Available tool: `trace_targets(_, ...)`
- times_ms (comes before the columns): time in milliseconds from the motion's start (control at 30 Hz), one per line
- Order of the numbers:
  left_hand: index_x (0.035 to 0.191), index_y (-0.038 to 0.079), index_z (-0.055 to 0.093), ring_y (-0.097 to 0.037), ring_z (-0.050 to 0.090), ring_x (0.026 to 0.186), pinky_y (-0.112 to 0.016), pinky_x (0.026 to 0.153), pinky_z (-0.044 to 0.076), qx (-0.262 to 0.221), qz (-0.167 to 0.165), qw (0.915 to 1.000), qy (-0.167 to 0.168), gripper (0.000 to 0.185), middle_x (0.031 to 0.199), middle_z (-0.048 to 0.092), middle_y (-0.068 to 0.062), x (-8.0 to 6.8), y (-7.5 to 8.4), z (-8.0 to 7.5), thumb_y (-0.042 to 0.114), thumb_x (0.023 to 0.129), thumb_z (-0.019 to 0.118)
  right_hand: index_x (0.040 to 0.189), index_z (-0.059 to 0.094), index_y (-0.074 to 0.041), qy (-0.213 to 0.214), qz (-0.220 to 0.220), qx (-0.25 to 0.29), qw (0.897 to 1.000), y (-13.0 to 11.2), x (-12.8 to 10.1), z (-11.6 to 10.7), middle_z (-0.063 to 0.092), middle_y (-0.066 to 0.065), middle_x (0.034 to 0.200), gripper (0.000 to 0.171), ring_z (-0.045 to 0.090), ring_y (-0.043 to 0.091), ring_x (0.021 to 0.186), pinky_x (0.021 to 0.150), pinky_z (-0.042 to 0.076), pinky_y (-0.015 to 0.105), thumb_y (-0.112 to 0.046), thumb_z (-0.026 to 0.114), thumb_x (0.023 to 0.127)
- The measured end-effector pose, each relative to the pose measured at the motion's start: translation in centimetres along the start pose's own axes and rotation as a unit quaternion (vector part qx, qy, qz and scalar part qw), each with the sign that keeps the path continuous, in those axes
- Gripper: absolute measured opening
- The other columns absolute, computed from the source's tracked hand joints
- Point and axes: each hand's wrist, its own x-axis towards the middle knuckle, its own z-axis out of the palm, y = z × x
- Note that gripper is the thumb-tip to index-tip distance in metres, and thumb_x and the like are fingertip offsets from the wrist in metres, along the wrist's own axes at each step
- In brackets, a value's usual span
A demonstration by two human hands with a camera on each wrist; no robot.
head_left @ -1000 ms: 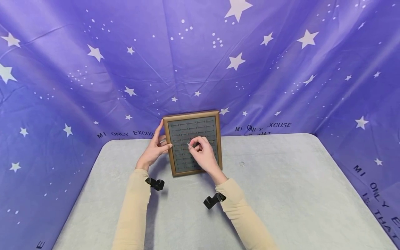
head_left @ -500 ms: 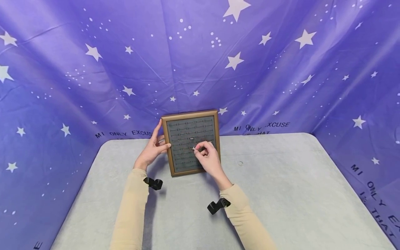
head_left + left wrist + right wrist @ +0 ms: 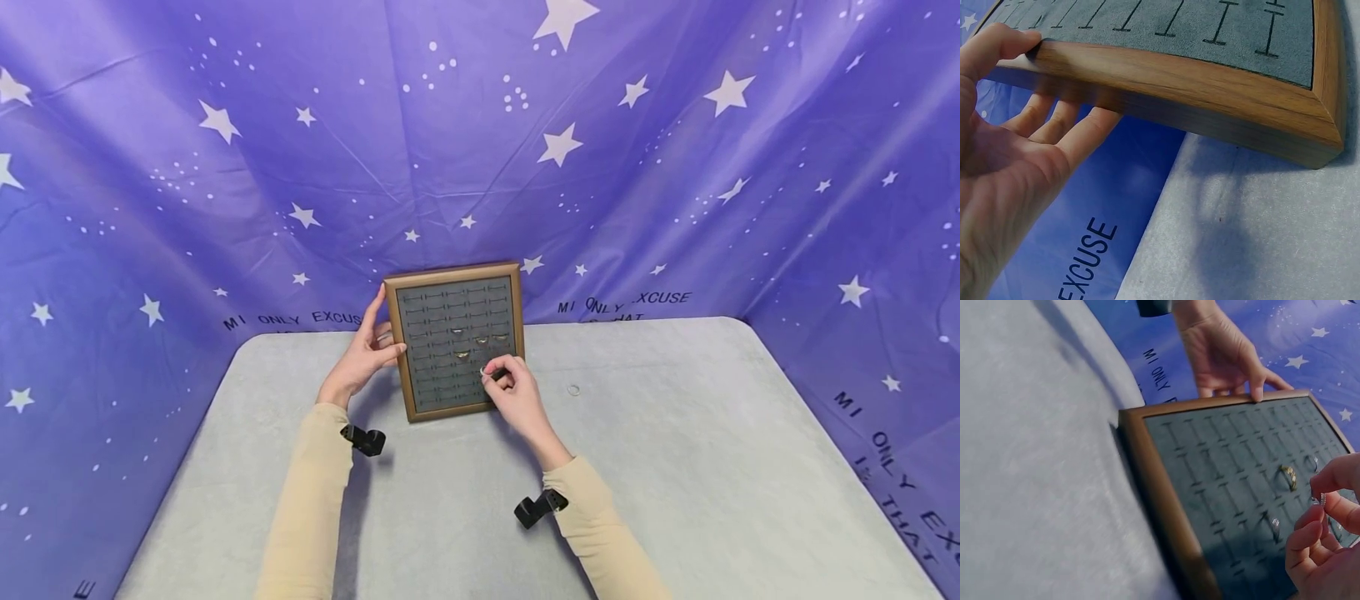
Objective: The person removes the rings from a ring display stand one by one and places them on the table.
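A wood-framed ring display board (image 3: 420, 392) with a grey slotted panel leans upright at the table's back. My left hand (image 3: 360, 367) grips its left edge, the thumb on the front and the other fingers behind, as the left wrist view also shows. Between thumb and index finger my right hand (image 3: 1329, 531) pinches a small silver ring (image 3: 1322, 499) in front of the panel. A gold ring (image 3: 1289, 477) and a silver-coloured ring (image 3: 1274, 528) sit in slots close by. More rings show beside and behind the right fingers, partly hidden.
One loose ring (image 3: 573, 389) lies on the pale grey table (image 3: 675, 467), right of the board. A purple star-printed cloth (image 3: 330, 150) hangs behind and at both sides. Each wrist wears a black camera.
My right hand has moved down and right across the panel, baring rings in the slots that it covered before. My left hand keeps its grip on the board's edge.
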Motion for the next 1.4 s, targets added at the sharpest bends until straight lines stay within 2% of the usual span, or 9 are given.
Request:
trace_targets(367,0.154,0.043,0.008,-0.018,0.063,0.101,-0.03,0.074,0.056,-0.032,0.007,0.9995,-0.007,0.101,0.131,0.047,-0.024,-0.4,0.2,0.2,-0.019,0.088,0.052,0.092,0.058,0.008,0.005,0.032,0.002,0.999,2.3,-0.9,-1.9,0.051,0.021,0.099,0.006,0.042,0.003,0.052,0.049,0.037,0.016,0.009,0.06,0.087)
trace_targets(533,0.154,0.044,0.009,-0.017,0.063,0.101,-0.029,0.073,0.056,-0.029,0.013,0.9995,-0.005,0.101,0.129,0.049,-0.021,-0.5,0.1,-0.2,-0.019,0.088,0.052,0.097,0.057,0.011,0.005,0.052,0.015,0.999,2.8,-0.5,-3.3,0.053,0.024,0.1,0.009,0.041,0.004,0.05,0.048,0.036,0.017,0.007,0.059,0.089)
trace_targets(667,0.153,0.047,0.009,-0.018,0.064,0.101,-0.03,0.073,0.056,-0.026,0.012,0.9996,-0.004,0.102,0.128,0.049,-0.022,-0.5,0.2,-0.2,-0.019,0.088,0.053,0.098,0.057,0.012,0.016,0.058,0.015,0.998,3.0,-0.3,-4.4,0.057,0.021,0.086,0.01,0.041,0.004,0.049,0.044,0.034,0.017,0.008,0.059,0.088)
trace_targets(767,0.152,0.05,0.01,-0.019,0.064,0.101,-0.032,0.075,0.056,-0.021,0.007,0.9997,-0.004,0.102,0.129,0.047,-0.023,-0.4,0.3,-0.1,-0.017,0.089,0.054,0.098,0.058,0.011,0.025,0.066,0.005,0.998,3.2,-0.2,-5.2,0.054,0.016,0.076,0.01,0.039,0.003,0.047,0.042,0.032,0.018,0.008,0.059,0.089)
trace_targets(833,0.151,0.051,0.009,-0.02,0.063,0.101,-0.034,0.076,0.056,-0.017,0.003,0.9998,-0.004,0.102,0.13,0.046,-0.024,-0.4,0.3,-0.1,-0.017,0.089,0.054,0.098,0.058,0.011,0.026,0.071,0.003,0.997,3.3,-0.2,-5.6,0.052,0.015,0.076,0.01,0.04,0.003,0.048,0.042,0.032,0.018,0.008,0.059,0.089)
trace_targets(967,0.151,0.052,0.009,-0.02,0.064,0.101,-0.036,0.076,0.056,-0.014,-0.003,0.9999,-0.002,0.102,0.131,0.045,-0.026,-0.5,0.5,0.1,-0.016,0.089,0.054,0.098,0.057,0.012,0.026,0.075,-0.008,0.997,3.4,-0.2,-6.5,0.052,0.019,0.095,0.009,0.043,0.004,0.051,0.043,0.034,0.017,0.008,0.058,0.089)
trace_targets(1100,0.151,0.053,0.008,-0.02,0.064,0.101,-0.036,0.076,0.056,-0.012,-0.004,0.9999,0.0,0.102,0.133,0.045,-0.027,-0.6,0.5,0.1,-0.016,0.089,0.053,0.097,0.056,0.013,0.028,0.07,-0.037,0.996,3.5,-0.1,-7.2,0.05,0.023,0.102,0.01,0.045,0.003,0.053,0.045,0.036,0.015,0.008,0.058,0.088)
trace_targets(1333,0.15,0.053,0.011,-0.02,0.063,0.102,-0.031,0.073,0.056,-0.017,-0.003,0.9998,0.004,0.102,0.133,0.044,-0.027,-0.4,0.5,0.3,-0.017,0.089,0.054,0.096,0.061,0.004,0.041,0.052,-0.092,0.994,8.4,0.8,-8.8,0.053,0.018,0.105,0.008,0.049,0.005,0.062,0.055,0.042,0.017,0.004,0.062,0.088)
trace_targets(1400,0.15,0.053,0.01,-0.02,0.063,0.102,-0.031,0.073,0.056,-0.018,-0.004,0.9998,0.002,0.102,0.133,0.043,-0.028,-0.4,0.5,0.4,-0.017,0.089,0.054,0.094,0.061,0.003,0.043,0.041,-0.111,0.992,9.0,0.6,-9.3,0.054,0.017,0.104,0.007,0.05,0.006,0.063,0.056,0.043,0.017,0.004,0.062,0.087)
